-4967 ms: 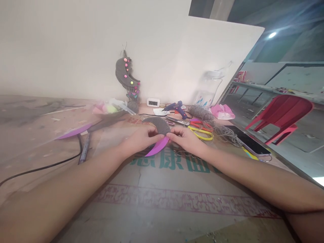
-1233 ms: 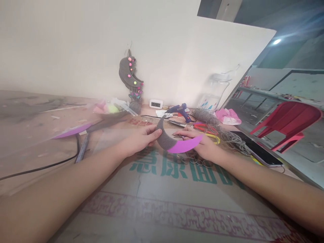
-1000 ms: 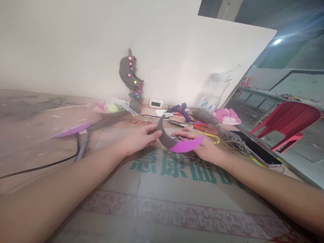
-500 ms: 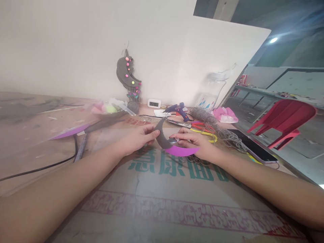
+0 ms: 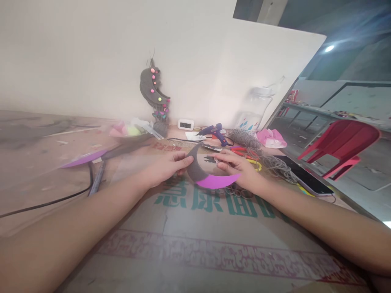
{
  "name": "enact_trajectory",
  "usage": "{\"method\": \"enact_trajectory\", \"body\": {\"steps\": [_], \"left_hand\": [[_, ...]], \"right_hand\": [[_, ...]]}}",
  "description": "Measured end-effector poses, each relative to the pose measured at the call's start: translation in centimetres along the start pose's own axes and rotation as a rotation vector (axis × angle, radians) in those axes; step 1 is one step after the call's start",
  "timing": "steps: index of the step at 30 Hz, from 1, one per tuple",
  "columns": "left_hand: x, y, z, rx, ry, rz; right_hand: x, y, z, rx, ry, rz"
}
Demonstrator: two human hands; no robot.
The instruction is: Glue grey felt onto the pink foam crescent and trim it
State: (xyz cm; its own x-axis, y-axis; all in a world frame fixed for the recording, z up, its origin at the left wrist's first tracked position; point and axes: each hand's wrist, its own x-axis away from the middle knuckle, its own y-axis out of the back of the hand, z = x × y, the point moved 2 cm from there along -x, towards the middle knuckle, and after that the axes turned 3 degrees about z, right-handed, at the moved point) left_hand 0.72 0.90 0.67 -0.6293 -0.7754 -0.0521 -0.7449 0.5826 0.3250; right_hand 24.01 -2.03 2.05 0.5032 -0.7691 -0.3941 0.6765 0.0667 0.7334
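Observation:
My left hand (image 5: 175, 166) pinches a crescent moon shape (image 5: 216, 181) by its upper grey part. Grey yarn covers the upper half of the crescent; the lower half shows bare purple. My right hand (image 5: 230, 165) is closed around small thread snips (image 5: 210, 159), whose pointed blades stick out to the left, apart from the crescent's inner curve. Just behind the right hand lie red-handled pliers (image 5: 241, 151) and a tool with a yellow handle (image 5: 255, 164). Some loose grey yarn shows under the crescent's lower tip.
A blue glue gun (image 5: 215, 133), a white clock (image 5: 185, 124), grey yarn (image 5: 244, 139) and a clear bottle (image 5: 255, 108) stand along the back. A finished grey moon (image 5: 149, 87) hangs on the white wall. A phone (image 5: 308, 179) lies at right, a bowl of pompoms (image 5: 126, 136) at left.
The snips have drawn back from the crescent's inner edge, to the upper right, and their blades now show. The left hand keeps its hold on the crescent.

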Motion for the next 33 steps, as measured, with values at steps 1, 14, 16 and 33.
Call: {"method": "enact_trajectory", "body": {"steps": [1, 14, 16, 33], "left_hand": [[0.0, 0.0, 0.0, 0.007, 0.003, -0.003], [0.1, -0.3, -0.7, -0.067, 0.022, 0.010], [0.2, -0.4, -0.8, -0.076, 0.029, 0.013], [0.3, -0.3, -0.6, 0.121, -0.001, -0.107]], "right_hand": [[0.0, 0.0, -0.1, 0.018, 0.000, -0.010], [-0.2, 0.0, 0.0, 0.202, 0.061, -0.089], [-0.1, 0.0, 0.4, 0.209, 0.065, -0.068], [-0.1, -0.4, -0.5, 0.088, -0.107, -0.120]]}}
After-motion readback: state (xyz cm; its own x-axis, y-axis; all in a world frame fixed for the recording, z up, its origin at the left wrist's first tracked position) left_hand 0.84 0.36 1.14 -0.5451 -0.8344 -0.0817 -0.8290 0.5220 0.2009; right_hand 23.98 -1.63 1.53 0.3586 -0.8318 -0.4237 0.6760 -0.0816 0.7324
